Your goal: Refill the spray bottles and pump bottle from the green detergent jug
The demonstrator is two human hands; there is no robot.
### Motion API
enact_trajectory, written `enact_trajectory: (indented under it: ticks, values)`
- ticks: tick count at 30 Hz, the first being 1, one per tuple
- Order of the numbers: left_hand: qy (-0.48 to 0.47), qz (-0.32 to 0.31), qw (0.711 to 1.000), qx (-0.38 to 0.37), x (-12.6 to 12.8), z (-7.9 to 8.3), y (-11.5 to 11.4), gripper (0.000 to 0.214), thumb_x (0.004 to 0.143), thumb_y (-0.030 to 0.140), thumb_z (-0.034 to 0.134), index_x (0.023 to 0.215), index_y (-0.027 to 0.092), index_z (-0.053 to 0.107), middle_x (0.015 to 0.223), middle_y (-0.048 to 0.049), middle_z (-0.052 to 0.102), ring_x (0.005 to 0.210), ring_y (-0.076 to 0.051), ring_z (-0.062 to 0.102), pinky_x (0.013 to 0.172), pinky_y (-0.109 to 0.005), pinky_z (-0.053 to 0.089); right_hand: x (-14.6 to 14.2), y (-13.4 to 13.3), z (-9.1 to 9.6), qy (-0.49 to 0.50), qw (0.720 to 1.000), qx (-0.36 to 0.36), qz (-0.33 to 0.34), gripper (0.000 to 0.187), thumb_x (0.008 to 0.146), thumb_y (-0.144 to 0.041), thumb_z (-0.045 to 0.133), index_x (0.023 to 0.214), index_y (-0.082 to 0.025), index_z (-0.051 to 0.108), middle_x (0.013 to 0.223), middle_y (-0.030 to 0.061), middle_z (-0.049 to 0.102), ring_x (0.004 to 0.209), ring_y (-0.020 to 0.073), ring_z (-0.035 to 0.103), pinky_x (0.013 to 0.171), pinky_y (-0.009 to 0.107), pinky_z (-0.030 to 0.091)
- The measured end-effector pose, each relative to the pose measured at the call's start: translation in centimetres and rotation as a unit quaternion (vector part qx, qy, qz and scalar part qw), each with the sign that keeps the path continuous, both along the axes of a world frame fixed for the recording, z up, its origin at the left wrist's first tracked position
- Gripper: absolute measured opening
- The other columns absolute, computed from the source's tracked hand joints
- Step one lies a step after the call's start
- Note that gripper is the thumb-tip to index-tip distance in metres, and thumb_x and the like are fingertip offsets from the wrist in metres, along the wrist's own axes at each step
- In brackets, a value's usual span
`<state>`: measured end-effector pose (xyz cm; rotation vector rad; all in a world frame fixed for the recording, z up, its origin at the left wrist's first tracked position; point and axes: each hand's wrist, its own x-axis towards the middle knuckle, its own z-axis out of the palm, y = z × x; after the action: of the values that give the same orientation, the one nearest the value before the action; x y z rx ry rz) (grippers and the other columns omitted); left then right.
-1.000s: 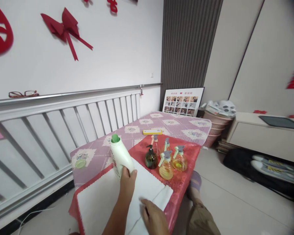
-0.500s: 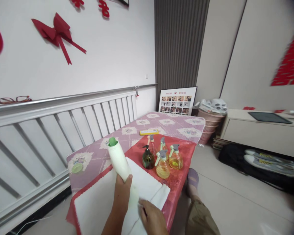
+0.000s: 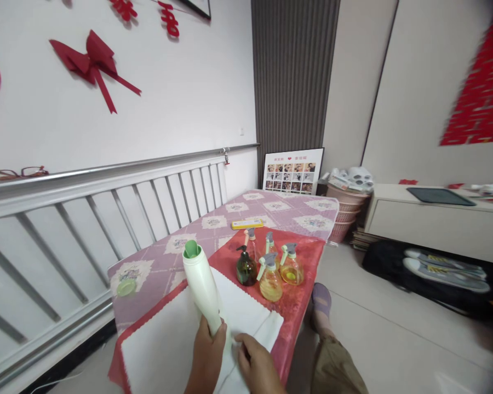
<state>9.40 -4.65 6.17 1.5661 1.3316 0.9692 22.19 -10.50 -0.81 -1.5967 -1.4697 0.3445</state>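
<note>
My left hand (image 3: pixel 208 353) grips the base of a white bottle with a green spout (image 3: pixel 202 284), holding it tilted over a white cloth (image 3: pixel 168 342). My right hand (image 3: pixel 258 364) rests on the cloth's right part, its fingers curled and pressing the fabric. The cloth lies on a red table cover (image 3: pixel 302 276). Just beyond it stand a dark green pump bottle (image 3: pixel 245 268) and three spray bottles (image 3: pixel 277 271) with yellowish liquid. A green cap (image 3: pixel 126 287) lies on the pink tablecloth to the left.
A yellow flat object (image 3: pixel 247 224) lies farther back on the pink tablecloth (image 3: pixel 271 208). A white railing (image 3: pixel 86 213) runs along the left. My foot (image 3: pixel 321 301) shows right of the table. Pink baskets (image 3: pixel 345 205), a framed photo board (image 3: pixel 293 171) and a low cabinet (image 3: pixel 431 219) stand beyond.
My left hand has drawn the bottle nearer and lower over the cloth, now gripping its base. The right hand stays on the cloth. The view has shifted slightly rightward.
</note>
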Motion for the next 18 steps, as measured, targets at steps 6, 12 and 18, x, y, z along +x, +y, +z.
enact_trajectory:
  ticks: [6,12,18]
  values:
    - [0.056,0.014,0.997,0.057,-1.6,-3.5,-0.9,0.054,0.076,0.038,0.05,0.123,0.012,0.045,0.124,-0.0158,0.06,0.117,-0.028,0.056,0.101,-0.038,0.042,3.1,1.8,2.3,-0.057,0.995,0.064,-0.048,0.028,0.085,-0.017,0.045,0.107,-0.017,0.063,0.092,0.0082,0.07,0.082,0.0187,0.068,0.077,0.031,0.057]
    - [0.112,0.072,0.979,0.154,-2.6,-9.1,-2.0,0.058,0.075,0.031,0.046,0.129,0.01,0.041,0.133,-0.0191,0.05,0.127,-0.03,0.047,0.109,-0.043,0.036,4.3,7.8,3.1,-0.094,0.988,0.078,-0.092,0.052,0.085,-0.012,0.043,0.136,-0.015,0.044,0.137,0.0153,0.05,0.132,0.0263,0.043,0.11,0.049,0.035]
    - [0.106,0.07,0.981,0.148,-3.0,-11.2,-2.5,0.051,0.076,0.026,0.044,0.125,0.011,0.047,0.129,-0.0203,0.052,0.125,-0.03,0.049,0.106,-0.041,0.041,3.0,13.4,4.3,-0.095,0.981,0.068,-0.157,0.055,0.087,-0.015,0.041,0.142,-0.015,0.036,0.152,0.0171,0.032,0.141,0.0322,0.025,0.109,0.053,0.031]
